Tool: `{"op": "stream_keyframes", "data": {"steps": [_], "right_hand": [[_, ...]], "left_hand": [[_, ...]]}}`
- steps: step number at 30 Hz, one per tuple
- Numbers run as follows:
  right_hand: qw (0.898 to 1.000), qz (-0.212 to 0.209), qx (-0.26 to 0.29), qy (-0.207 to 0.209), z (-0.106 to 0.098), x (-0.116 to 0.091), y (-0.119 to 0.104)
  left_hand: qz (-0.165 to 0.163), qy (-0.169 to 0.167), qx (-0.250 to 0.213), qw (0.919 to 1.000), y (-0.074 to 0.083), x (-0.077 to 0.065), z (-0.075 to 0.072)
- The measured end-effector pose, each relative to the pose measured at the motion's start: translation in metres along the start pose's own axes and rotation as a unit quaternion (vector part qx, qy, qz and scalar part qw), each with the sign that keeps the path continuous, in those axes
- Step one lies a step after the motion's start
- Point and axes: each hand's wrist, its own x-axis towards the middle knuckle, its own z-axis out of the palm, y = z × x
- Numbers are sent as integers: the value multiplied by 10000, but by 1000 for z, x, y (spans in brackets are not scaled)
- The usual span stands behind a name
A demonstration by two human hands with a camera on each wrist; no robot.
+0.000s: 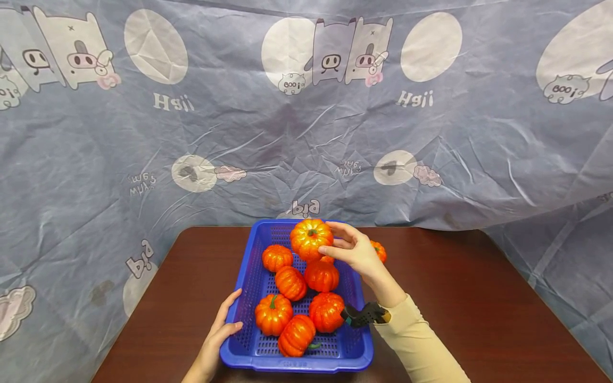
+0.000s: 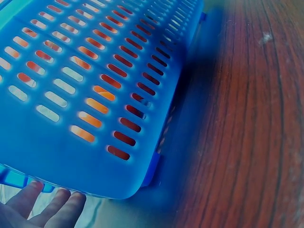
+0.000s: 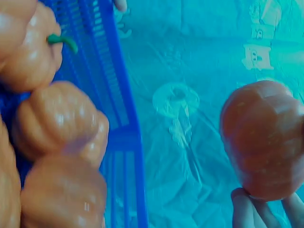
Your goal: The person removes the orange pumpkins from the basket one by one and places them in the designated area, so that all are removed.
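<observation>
A blue plastic basket (image 1: 297, 364) with slotted walls holds several small orange toy pumpkins, one of them a pumpkin with a green stem (image 1: 273, 315) near the front left. Above the basket's far part, my right hand (image 1: 351, 250) grips an orange pumpkin (image 1: 311, 239) from its right side, thumb in front. That held pumpkin (image 3: 263, 140) also shows in the right wrist view, with fingertips (image 3: 243, 209) under it. My left hand (image 1: 217, 332) rests against the basket's left rim, fingers extended. In the left wrist view, its fingertips (image 2: 53, 204) touch the basket edge.
Partly hidden behind the right hand, another orange pumpkin (image 1: 379, 251) lies on the brown wooden table (image 1: 460, 298), right of the basket. A grey-blue patterned cloth (image 1: 306, 138) hangs behind the table. A black strap (image 1: 366, 315) is on the right wrist.
</observation>
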Motion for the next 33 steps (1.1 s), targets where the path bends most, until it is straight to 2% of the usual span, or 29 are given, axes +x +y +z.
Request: {"op": "stream_keyframes", "data": {"steps": [8, 17, 21, 24, 27, 30, 33], "right_hand": [[9961, -98, -428, 760, -32, -4, 7], [9857, -17, -323, 1651, -65, -11, 15], [9797, -25, -164, 1999, -81, -13, 25], [9749, -122, -127, 2220, -99, -13, 44], [9692, -490, 409, 2379, -129, -2, 89], [9631, -525, 781, 2523, -153, 4, 121], [9588, -217, 596, 2770, -167, 5, 137]], "left_hand": [[25, -43, 9, 10000, -1, 0, 0], [5, -17, -16, 10000, 0, 0, 0], [1, -16, -19, 10000, 0, 0, 0], [-5, -15, -11, 10000, 0, 0, 0], [-16, -29, -11, 10000, 1, 0, 0], [-27, -50, -10, 10000, 1, 0, 0], [-12, -67, 17, 10000, 0, 0, 0]]}}
